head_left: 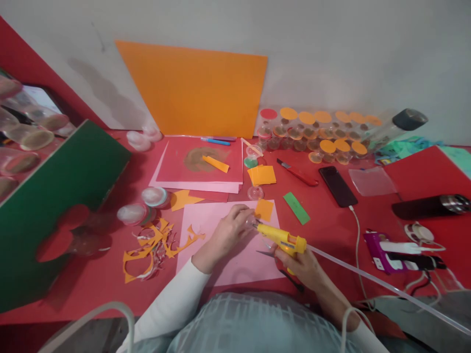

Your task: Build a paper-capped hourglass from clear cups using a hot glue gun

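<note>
Here, the right hand (305, 264) grips a yellow glue gun (281, 236), its label too small to read, pointing toward a small clear plastic piece (250, 222) that the left hand (231, 228) pinches, with pink paper (198, 220) beneath both.

No text, brand or number can be read with certainty. The yellow glue gun (281, 236), held in the right hand (301, 264) over the right edge of the pink sheet (235, 267), has a small dark marking on its side, too blurred to make out. A green strip (296, 208), right of that sheet's far right corner, carries faint dark marks, also illegible. Toward the near right corner of the red desk (331, 225), a purple power strip (379, 252) shows pale patches too small to tell as labels. At the desk's far left, a tablet-like screen (43, 98) is lit but unreadable.
</note>
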The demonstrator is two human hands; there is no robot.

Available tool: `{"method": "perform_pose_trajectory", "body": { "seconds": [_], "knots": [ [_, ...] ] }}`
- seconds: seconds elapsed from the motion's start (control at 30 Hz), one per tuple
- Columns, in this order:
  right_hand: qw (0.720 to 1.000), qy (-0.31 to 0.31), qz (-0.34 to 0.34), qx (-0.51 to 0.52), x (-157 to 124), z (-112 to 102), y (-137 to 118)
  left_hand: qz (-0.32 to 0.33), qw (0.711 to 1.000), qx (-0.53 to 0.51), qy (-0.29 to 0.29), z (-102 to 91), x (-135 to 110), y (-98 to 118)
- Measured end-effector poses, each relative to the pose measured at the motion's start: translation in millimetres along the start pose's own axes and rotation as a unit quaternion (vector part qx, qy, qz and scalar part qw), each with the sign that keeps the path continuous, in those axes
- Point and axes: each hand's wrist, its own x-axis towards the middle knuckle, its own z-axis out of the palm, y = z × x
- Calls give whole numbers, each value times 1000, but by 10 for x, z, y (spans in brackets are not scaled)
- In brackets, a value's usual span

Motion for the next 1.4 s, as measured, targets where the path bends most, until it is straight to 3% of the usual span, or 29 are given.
{"method": "perform_pose_trajectory", "body": {
  "seconds": [0.4,0.77,0.97,1.13,1.4],
  "knots": [
    [1000,-20,14,-18,-8,40,90,16,998,-46,-26,0,-13,97],
    [1000,1,-4,24,-33,15,105,17,999,-39,11,-4,0,48],
    [1000,-6,-9,-6,-9,46,39,19,997,-79,-15,8,-11,85],
    [999,3,-37,-12,-5,64,-33,-19,998,-55,-35,-8,-26,54],
    [1000,-4,-22,-13,-27,27,54,-3,998,-54,-9,10,-21,49]
  ]
}}
